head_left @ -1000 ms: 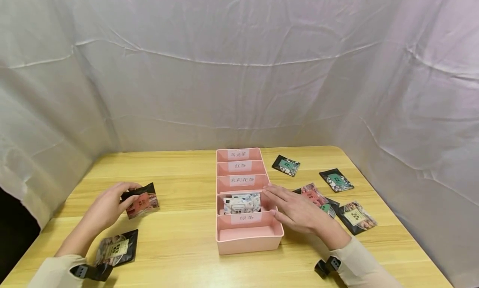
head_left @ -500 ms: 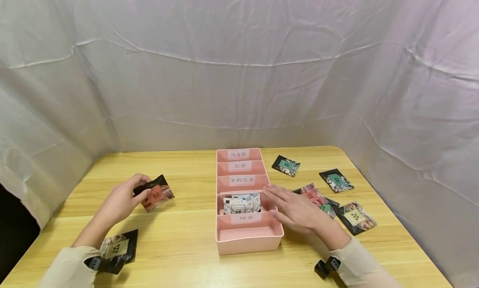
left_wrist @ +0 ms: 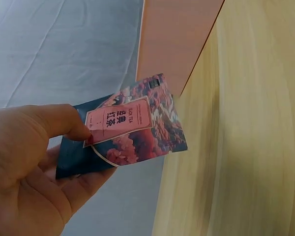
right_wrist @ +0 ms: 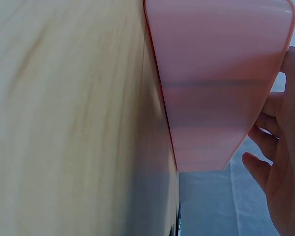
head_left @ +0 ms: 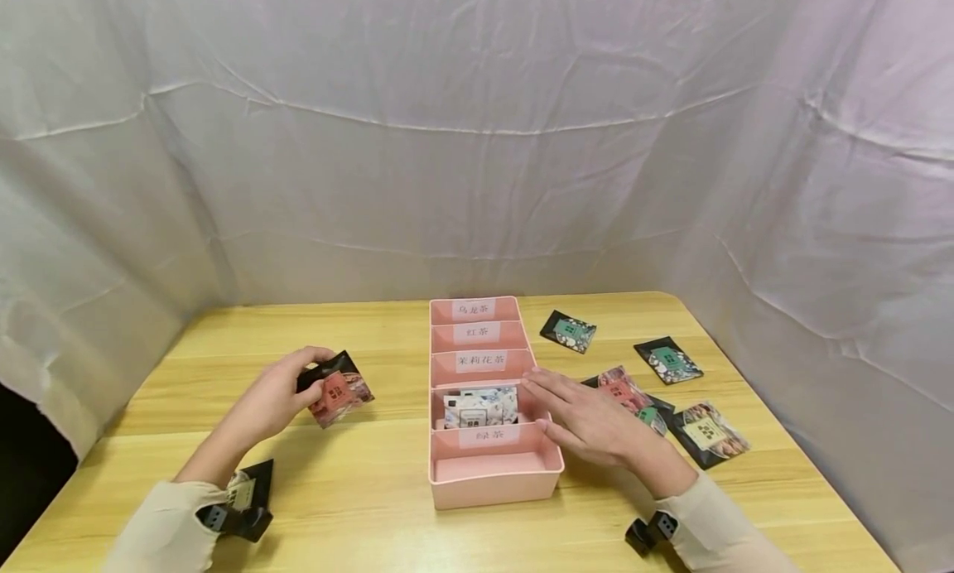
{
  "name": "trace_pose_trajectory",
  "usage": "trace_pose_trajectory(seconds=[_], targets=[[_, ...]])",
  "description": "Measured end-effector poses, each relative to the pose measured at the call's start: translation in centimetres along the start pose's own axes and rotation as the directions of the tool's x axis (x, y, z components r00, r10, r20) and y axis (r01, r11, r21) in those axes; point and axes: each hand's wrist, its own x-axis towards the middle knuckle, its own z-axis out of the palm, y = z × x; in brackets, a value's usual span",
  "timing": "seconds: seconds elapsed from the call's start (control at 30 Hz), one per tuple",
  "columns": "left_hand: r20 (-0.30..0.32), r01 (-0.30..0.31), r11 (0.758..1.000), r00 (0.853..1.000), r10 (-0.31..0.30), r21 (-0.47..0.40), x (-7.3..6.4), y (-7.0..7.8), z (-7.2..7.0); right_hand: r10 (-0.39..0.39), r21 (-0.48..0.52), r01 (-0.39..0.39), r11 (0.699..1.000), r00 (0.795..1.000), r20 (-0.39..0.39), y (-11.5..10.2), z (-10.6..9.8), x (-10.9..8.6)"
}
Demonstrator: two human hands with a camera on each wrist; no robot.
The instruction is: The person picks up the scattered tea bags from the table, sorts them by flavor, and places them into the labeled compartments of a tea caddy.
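Note:
My left hand (head_left: 272, 399) pinches a black-and-red tea sachet (head_left: 335, 391) between thumb and fingers, above the table left of the pink box. In the left wrist view the thumb presses the sachet's (left_wrist: 123, 123) dark end, and its red label reads "BLACK TEA". A pink divided box (head_left: 495, 490) with paper labels stands mid-table. White patterned sachets (head_left: 477, 409) stand in its second compartment from the front. My right hand (head_left: 589, 420) rests on the box's right rim, fingers extended; in the right wrist view its fingertips touch the box's side (right_wrist: 211, 93) near the top edge.
Right of the box lie a green-labelled sachet (head_left: 570, 331), another green-labelled one (head_left: 668, 360), a red one (head_left: 622, 387) partly over a green one, and a yellow-labelled sachet (head_left: 708, 434). A yellow-labelled sachet (head_left: 257, 482) lies partly under the left wrist. Grey cloth (head_left: 477, 184) hangs behind the table.
My left hand has lifted the red tea sachet and carried it rightward, closer to the box. The right hand has kept its place on the rim.

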Motion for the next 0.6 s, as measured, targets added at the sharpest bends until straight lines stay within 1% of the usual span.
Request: trace_pose_trajectory(seconds=[0.13, 0.27, 0.33, 0.4, 0.47, 0.6], targets=[[0.038, 0.005, 1.000, 0.999, -0.004, -0.022, 0.4, 0.5, 0.7, 0.005, 0.003, -0.005, 1.000, 1.000, 0.003, 0.0, 0.0, 0.0], [0.072, -0.006, 1.000, 0.997, 0.007, -0.017, 0.8, 1.0, 1.5, 0.010, 0.009, -0.010, 1.000, 1.000, 0.009, 0.0, 0.0, -0.1], [0.085, -0.018, 1.000, 0.996, 0.018, 0.000, 1.0, 1.2, 1.9, 0.007, 0.010, -0.007, 1.000, 1.000, 0.011, 0.1, 0.1, -0.1], [0.092, -0.039, 0.999, 0.995, 0.036, 0.028, 1.2, 1.4, 2.4, 0.003, 0.006, -0.003, 1.000, 1.000, 0.010, 0.1, 0.1, 0.0], [0.095, -0.073, 0.996, 0.993, 0.068, 0.060, 1.4, 1.6, 2.9, -0.005, 0.000, 0.005, 1.000, 1.000, 0.010, 0.1, 0.0, 0.0], [0.074, -0.152, 0.980, 0.987, 0.144, 0.130, 1.9, 1.9, 3.6, -0.007, -0.007, 0.007, 1.000, 1.000, 0.010, 0.0, 0.0, 0.0]])
